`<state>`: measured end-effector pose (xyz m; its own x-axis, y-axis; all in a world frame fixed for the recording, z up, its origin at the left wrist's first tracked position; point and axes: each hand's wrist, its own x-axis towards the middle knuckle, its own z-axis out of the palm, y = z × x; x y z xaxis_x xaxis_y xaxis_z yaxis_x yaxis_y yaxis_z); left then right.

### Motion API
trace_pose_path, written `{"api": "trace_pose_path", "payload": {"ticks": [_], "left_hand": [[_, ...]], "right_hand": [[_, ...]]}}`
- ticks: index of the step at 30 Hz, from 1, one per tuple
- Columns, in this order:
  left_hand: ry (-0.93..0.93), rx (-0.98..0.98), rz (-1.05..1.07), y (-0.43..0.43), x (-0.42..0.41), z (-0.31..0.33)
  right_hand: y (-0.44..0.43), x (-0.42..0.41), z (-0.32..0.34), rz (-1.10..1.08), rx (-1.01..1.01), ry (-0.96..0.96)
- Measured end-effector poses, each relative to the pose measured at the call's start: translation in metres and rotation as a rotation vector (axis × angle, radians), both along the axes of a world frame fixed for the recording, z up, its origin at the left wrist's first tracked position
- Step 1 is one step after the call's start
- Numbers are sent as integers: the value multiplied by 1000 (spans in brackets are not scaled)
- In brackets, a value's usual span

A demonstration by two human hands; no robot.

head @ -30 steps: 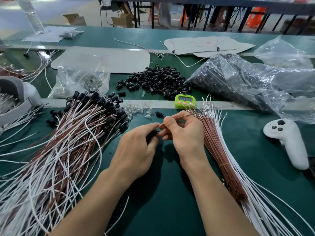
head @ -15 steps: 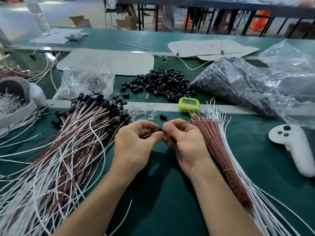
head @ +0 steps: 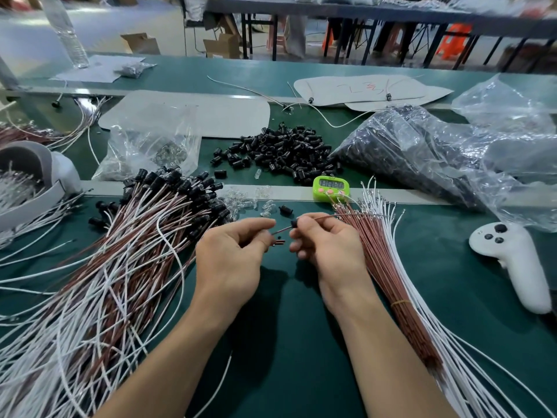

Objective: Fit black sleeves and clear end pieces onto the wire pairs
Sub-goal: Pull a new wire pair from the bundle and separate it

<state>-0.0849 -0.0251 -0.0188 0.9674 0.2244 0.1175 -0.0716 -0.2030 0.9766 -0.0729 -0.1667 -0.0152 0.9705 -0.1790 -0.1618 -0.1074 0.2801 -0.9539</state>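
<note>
My left hand (head: 232,254) and my right hand (head: 327,247) meet over the green mat. My right hand pinches a black sleeve (head: 293,223) threaded on a brown wire pair (head: 281,231). My left hand pinches the wire pair's other end, a short gap from the sleeve. A pile of loose black sleeves (head: 280,153) lies farther back. Clear end pieces (head: 241,203) are scattered just beyond my hands. A bundle of bare brown and white wires (head: 388,267) lies to the right. Wires with black sleeves fitted (head: 126,242) are heaped on the left.
A green timer (head: 331,188) stands behind my right hand. A white controller (head: 512,263) lies at the right. Plastic bags of parts (head: 437,155) fill the back right, and a clear bag (head: 150,146) sits back left. A white and grey headset (head: 36,176) is at the far left.
My hands have drawn slightly apart. The black sleeve, earlier pinched between both hands, now sits at my right fingertips with wire showing between the hands.
</note>
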Motion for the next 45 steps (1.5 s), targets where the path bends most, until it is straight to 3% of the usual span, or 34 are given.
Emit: {"api": "trace_pose_path", "payload": {"ticks": [5,7,12,14,18,21,26,30,36,39,45], "left_hand": [[-12,-85,181,14,4,5],[9,-106,144,18,3,10],[220,-48,-513,20,-5,17],[278,-68,-610,18,-6,17],[284,-254,-467,16,-2,15],[297,-435,-514,21,3,14],[256,-319,-632,17,-1,12],[223,-414,-428,14,0,12],[224,-415,-178,16,6,12],[209,-360,-151,16,6,11],[139,-282,-198,16,6,9]], "right_hand": [[-25,4,8,-183,331,-19],[-31,3,10,-213,389,-35],[-29,2,12,-116,256,-40],[-26,0,11,25,139,-38],[-14,-6,8,209,-18,-37],[-12,-8,4,238,-14,-28],[-11,-8,2,407,74,-14],[-8,-7,-1,456,141,30],[1,-10,-6,285,-198,-33],[6,-11,-10,205,-278,-82],[6,-11,-9,248,-357,-103]]}}
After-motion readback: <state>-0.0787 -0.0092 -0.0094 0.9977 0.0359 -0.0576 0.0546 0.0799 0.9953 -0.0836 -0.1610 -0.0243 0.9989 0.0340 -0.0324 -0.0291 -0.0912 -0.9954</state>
